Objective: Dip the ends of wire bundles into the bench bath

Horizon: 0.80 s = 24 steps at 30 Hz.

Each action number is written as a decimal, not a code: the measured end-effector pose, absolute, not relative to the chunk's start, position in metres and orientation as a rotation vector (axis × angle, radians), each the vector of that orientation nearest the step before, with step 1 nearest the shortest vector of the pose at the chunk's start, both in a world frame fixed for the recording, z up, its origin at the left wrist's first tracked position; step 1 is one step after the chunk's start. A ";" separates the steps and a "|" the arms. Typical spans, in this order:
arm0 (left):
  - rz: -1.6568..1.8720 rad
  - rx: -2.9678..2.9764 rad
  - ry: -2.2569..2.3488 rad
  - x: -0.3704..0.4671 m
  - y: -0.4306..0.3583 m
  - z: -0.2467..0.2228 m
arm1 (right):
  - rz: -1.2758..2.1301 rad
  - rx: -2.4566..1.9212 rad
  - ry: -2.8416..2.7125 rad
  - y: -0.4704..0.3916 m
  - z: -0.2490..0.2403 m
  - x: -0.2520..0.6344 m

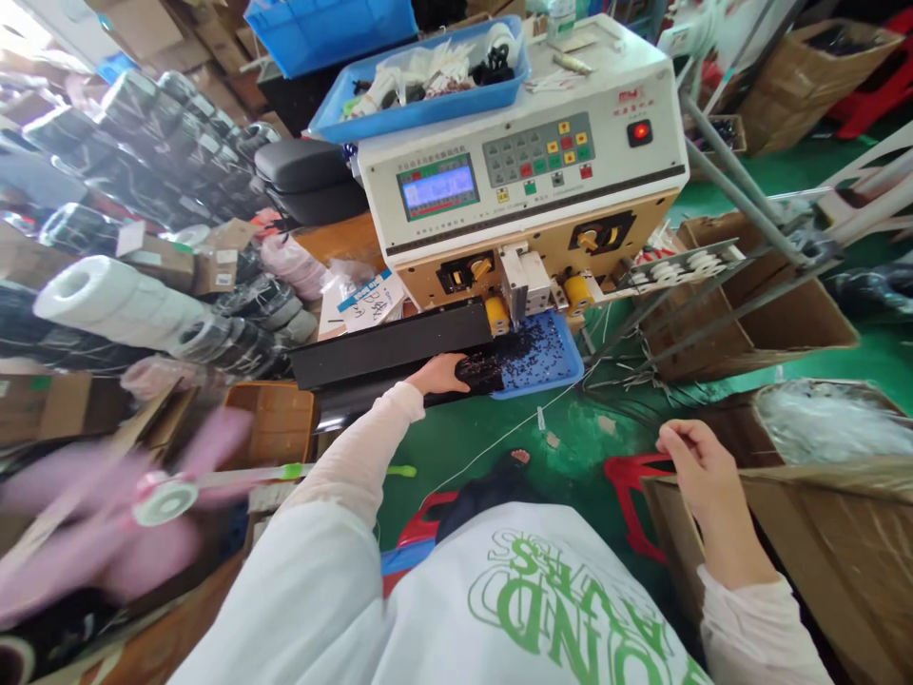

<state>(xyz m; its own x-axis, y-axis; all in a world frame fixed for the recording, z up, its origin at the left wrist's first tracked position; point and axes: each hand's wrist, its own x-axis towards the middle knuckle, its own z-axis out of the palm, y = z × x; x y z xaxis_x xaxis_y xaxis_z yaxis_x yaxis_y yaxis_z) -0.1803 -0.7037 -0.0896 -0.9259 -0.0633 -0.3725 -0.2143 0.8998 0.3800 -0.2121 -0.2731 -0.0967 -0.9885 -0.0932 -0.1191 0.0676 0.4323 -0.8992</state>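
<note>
My left hand (437, 374) reaches to the end of a long black trough (392, 344) and closes round a bundle of short dark wires (479, 371). Beside that bundle, a blue tray (574, 366) is strewn with small black bits. Above them stands a white wire cutting and stripping machine (524, 214) with a lit blue screen, a keypad and yellow rollers. My right hand (703, 466) hangs over a cardboard box at the right, its fingertips pinched together. Anything between those fingers is too small to make out.
A blurred pink fan (164, 499) is at the lower left. Coils of wire (135, 304) are stacked at the left. A blue bin (420, 105) of parts sits on the machine. Metal poles (742, 181), a red stool (634, 504) and an open carton (756, 314) stand right.
</note>
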 end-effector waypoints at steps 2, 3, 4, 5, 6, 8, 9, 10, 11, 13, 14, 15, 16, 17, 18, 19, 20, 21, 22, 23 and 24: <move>0.528 -0.251 2.787 -0.176 -0.699 -0.085 | -1.609 -0.021 2.536 -0.273 -0.096 -0.210; 0.508 -0.271 2.814 -0.173 -0.698 -0.082 | -1.620 -0.019 2.533 -0.273 -0.096 -0.209; 0.504 -0.283 2.839 -0.170 -0.697 -0.081 | -1.629 -0.015 2.528 -0.273 -0.096 -0.208; 0.514 -0.289 2.866 -0.166 -0.697 -0.079 | -1.636 -0.011 2.524 -0.273 -0.097 -0.206; 0.543 -0.301 2.898 -0.163 -0.698 -0.079 | -1.640 -0.006 2.524 -0.273 -0.098 -0.205; 0.671 -0.380 2.966 -0.158 -0.702 -0.080 | -1.640 -0.002 2.531 -0.274 -0.100 -0.202; 0.775 -0.459 2.997 -0.155 -0.705 -0.081 | -1.638 -0.003 2.534 -0.275 -0.101 -0.201; 0.903 -0.558 3.018 -0.152 -0.708 -0.082 | -1.636 -0.007 2.534 -0.276 -0.102 -0.199; 1.052 -0.671 3.025 -0.150 -0.711 -0.083 | -1.636 -0.010 2.531 -0.277 -0.102 -0.198; 1.390 -0.879 2.987 -0.147 -0.717 -0.083 | -1.641 -0.013 2.521 -0.279 -0.102 -0.197; 1.551 -0.959 2.944 -0.145 -0.719 -0.082 | -1.645 -0.011 2.516 -0.281 -0.101 -0.196; 1.693 -1.026 2.890 -0.144 -0.720 -0.079 | -1.653 -0.002 2.509 -0.282 -0.099 -0.195; 1.818 -1.088 2.830 -0.143 -0.720 -0.076 | -1.665 0.014 2.497 -0.284 -0.097 -0.195; 1.934 -1.148 2.768 -0.142 -0.720 -0.072 | -1.680 0.036 2.479 -0.286 -0.095 -0.194; 2.047 -1.196 2.705 -0.141 -0.719 -0.066 | -1.699 0.060 2.454 -0.288 -0.092 -0.193; 2.163 -1.229 2.642 -0.141 -0.717 -0.059 | -1.725 0.080 2.423 -0.289 -0.090 -0.193; 2.288 -1.238 2.582 -0.141 -0.714 -0.052 | -1.753 0.094 2.390 -0.290 -0.087 -0.192; 2.415 -1.198 2.525 -0.142 -0.711 -0.043 | -1.783 0.099 2.361 -0.291 -0.084 -0.192; 2.536 -1.127 2.470 -0.143 -0.706 -0.034 | -1.810 0.097 2.341 -0.291 -0.081 -0.191; 2.648 -1.033 2.411 -0.146 -0.700 -0.025 | -1.838 0.096 2.334 -0.290 -0.078 -0.191; 2.750 -0.931 2.334 -0.149 -0.693 -0.017 | -1.863 0.101 2.339 -0.289 -0.075 -0.190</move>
<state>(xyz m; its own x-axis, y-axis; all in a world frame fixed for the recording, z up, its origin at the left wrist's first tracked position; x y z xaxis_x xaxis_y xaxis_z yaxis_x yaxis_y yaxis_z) -0.1486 -0.6926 -0.0167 -0.7199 -0.6940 0.0067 0.1193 -0.1143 0.9863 -0.1901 -0.2889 -0.0754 -0.9866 -0.0401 -0.1582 0.1452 0.2266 -0.9631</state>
